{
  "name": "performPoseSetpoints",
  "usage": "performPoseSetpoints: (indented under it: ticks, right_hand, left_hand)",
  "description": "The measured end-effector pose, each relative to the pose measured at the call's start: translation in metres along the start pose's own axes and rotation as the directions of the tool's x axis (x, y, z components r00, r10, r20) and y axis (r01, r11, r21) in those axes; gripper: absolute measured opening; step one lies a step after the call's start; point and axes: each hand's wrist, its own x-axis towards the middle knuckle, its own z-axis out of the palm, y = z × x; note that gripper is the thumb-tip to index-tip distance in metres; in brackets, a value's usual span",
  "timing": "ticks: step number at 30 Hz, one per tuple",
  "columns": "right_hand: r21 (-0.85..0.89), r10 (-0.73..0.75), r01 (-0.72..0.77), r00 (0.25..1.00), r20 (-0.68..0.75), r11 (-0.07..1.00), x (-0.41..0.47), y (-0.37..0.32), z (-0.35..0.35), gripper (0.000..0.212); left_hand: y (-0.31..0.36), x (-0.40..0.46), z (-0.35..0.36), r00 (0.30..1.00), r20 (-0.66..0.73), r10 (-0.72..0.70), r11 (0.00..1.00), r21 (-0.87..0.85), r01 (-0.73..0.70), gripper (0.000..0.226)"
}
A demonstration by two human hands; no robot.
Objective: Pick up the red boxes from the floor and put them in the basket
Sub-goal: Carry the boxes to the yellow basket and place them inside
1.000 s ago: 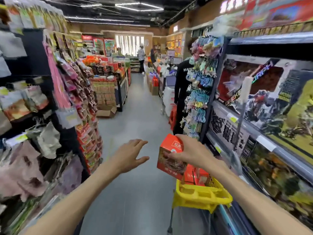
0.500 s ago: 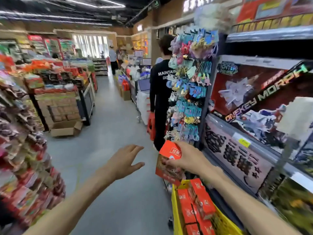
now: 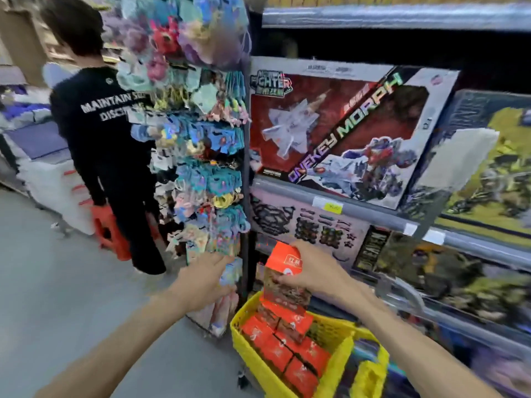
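Directly above the yellow basket, the right hand pinches one red box upright by its top, over the boxes already packed inside. Left hand hovers empty beside it, fingers loosely spread. Risk: released this high, the box could tip off the uneven stack and fall past the rim toward the floor.

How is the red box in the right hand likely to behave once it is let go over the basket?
Probably stiff and light: the right hand pinches the red box near its top, one-handed, and its faces look flat. Held upright above the yellow basket, it may tip over on landing, since the red boxes in the basket lie flat and uneven.
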Motion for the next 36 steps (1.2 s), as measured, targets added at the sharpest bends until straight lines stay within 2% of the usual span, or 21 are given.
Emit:
performPoseSetpoints:
  ticks: [7, 11, 13, 15, 18, 24, 27, 32, 36]
  right_hand:
    - [-0.028, 0.296, -0.299, 0.952, -0.077, 0.954, -0.029, 0.047, 0.025, 0.092]
    - [-0.049, 0.387, -0.392, 0.918, -0.084, 0.919, -0.035, 0.079, 0.045, 0.095]
    - [-0.041, 0.431, -0.435, 0.898, -0.083, 0.899, -0.034, 0.097, 0.060, 0.097]
    - [-0.042, 0.454, -0.458, 0.887, -0.081, 0.888, -0.032, 0.114, 0.082, 0.100]
    - [-0.056, 0.496, -0.499, 0.866, -0.064, 0.865, -0.025, 0.135, 0.114, 0.106]
    - [-0.090, 0.587, -0.584, 0.809, 0.015, 0.807, -0.001, 0.185, 0.184, 0.095]
    - [-0.122, 0.591, -0.582, 0.804, 0.061, 0.804, 0.012, 0.214, 0.225, 0.098]
    - [-0.212, 0.567, -0.548, 0.823, 0.036, 0.809, 0.037, 0.247, 0.286, 0.095]
    - [-0.272, 0.577, -0.547, 0.816, 0.038, 0.792, 0.045, 0.268, 0.326, 0.092]
  left_hand:
    - [0.000, 0.068, 0.032, 0.959, 0.063, 0.276, 0.958, -0.096, -0.270, 0.071]
    - [0.013, 0.106, 0.065, 0.922, 0.136, 0.361, 0.932, -0.074, -0.354, 0.082]
    - [0.015, 0.124, 0.082, 0.907, 0.170, 0.386, 0.923, -0.072, -0.379, 0.077]
    - [0.013, 0.138, 0.103, 0.900, 0.177, 0.399, 0.917, -0.094, -0.388, 0.070]
    - [0.007, 0.158, 0.138, 0.886, 0.226, 0.406, 0.914, -0.117, -0.389, 0.077]
    - [-0.003, 0.190, 0.212, 0.869, 0.300, 0.394, 0.918, -0.169, -0.358, 0.077]
    - [-0.003, 0.206, 0.256, 0.860, 0.329, 0.391, 0.920, -0.144, -0.363, 0.068]
    - [-0.010, 0.230, 0.329, 0.842, 0.370, 0.392, 0.920, -0.144, -0.364, 0.072]
    - [-0.016, 0.240, 0.374, 0.857, 0.357, 0.372, 0.928, -0.116, -0.355, 0.076]
